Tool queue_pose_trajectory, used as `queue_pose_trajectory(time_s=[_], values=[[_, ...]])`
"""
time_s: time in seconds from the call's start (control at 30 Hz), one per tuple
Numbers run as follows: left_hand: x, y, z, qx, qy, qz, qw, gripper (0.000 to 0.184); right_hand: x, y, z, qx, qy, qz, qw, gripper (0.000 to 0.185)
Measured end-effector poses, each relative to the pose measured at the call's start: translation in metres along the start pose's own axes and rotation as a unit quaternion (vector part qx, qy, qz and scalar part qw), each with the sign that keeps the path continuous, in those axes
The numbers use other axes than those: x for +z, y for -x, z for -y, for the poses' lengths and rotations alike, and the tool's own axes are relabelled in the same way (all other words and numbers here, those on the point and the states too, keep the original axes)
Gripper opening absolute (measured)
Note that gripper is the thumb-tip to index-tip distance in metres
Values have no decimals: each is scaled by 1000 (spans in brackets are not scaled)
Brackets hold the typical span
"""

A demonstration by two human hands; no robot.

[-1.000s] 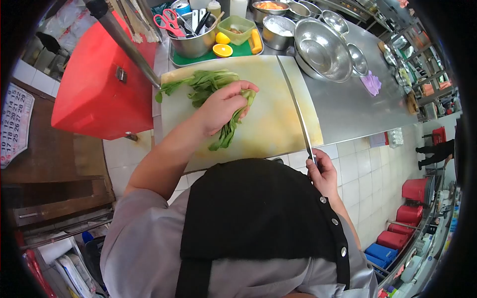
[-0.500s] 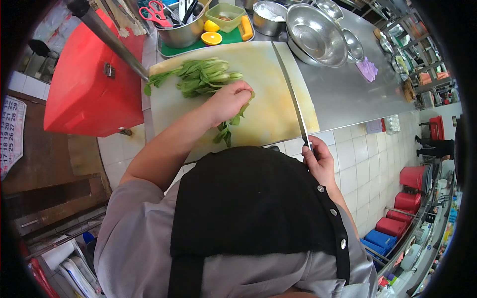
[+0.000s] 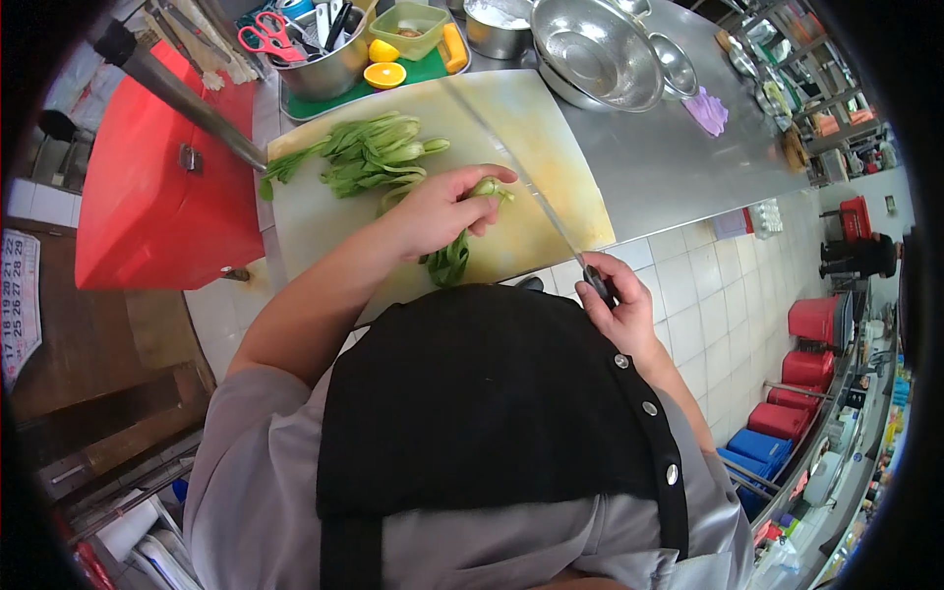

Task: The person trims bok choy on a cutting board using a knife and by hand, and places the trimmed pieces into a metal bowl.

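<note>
My left hand (image 3: pixel 447 211) is closed around a leafy green (image 3: pixel 449 264), probably bok choy. Its pale cut end pokes out by my fingertips and its dark leaves hang below my palm, over the cutting board (image 3: pixel 531 128). My right hand (image 3: pixel 621 305) grips the dark handle of a long knife (image 3: pixel 536 192) at the board's near right edge. The blade slants up and left across the board, just right of my left fingers, its far end blurred. A bunch of the same greens (image 3: pixel 379 152) lies on the board beyond my left hand.
At the back, a tray (image 3: pixel 287 106) holds a utensil pot (image 3: pixel 329 74), a cut orange (image 3: pixel 384 76) and a green container (image 3: pixel 406 39). Metal bowls (image 3: pixel 600 54) and a purple cloth (image 3: pixel 706 111) sit on the steel counter (image 3: pixel 649 162). A red cooler (image 3: pixel 138 187) stands left.
The knife's far end has swung left, towards my left hand. My left hand has turned, and the pale end of the green now shows at its fingers. The whole view has shifted slightly.
</note>
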State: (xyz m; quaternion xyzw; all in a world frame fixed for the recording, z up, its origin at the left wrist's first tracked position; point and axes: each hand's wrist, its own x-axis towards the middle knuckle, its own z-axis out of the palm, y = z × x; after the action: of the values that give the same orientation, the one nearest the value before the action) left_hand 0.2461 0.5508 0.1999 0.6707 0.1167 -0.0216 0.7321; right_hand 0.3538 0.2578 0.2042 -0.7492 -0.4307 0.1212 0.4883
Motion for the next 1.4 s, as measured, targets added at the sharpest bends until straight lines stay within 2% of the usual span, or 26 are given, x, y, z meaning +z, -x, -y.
queue_pose_trajectory(time_s=[0.07, 0.17, 0.27, 0.37, 0.87, 1.07, 1.17, 1.27, 1.4], values=[[4, 6, -7, 2, -71, 24, 997, 35, -4, -9, 11, -63, 46, 19, 997, 40], [11, 8, -5, 104, -186, 14, 977, 32, -8, -21, 26, -109, 81, 50, 990, 43], [17, 9, 3, 144, -214, 12, 966, 30, -10, -23, 32, -116, 105, 63, 986, 45], [20, 17, -6, 122, -211, 43, 969, 29, -10, -24, 32, -121, 106, 63, 985, 45], [25, 11, 0, 170, -187, 45, 967, 24, -10, -22, 28, -103, 102, 62, 987, 44], [22, 13, 0, 150, -147, 54, 976, 23, -10, -17, 19, -74, 105, 63, 990, 44], [25, 19, 1, 164, -72, 38, 983, 23, -10, -14, 15, -88, 79, 48, 992, 42], [14, 26, -11, 122, -71, 48, 989, 25, -10, -4, -2, -57, 86, 6, 995, 40], [1, 19, -4, 69, 135, 56, 987, 31, -7, 10, -14, 79, 3, 7, 997, 37]])
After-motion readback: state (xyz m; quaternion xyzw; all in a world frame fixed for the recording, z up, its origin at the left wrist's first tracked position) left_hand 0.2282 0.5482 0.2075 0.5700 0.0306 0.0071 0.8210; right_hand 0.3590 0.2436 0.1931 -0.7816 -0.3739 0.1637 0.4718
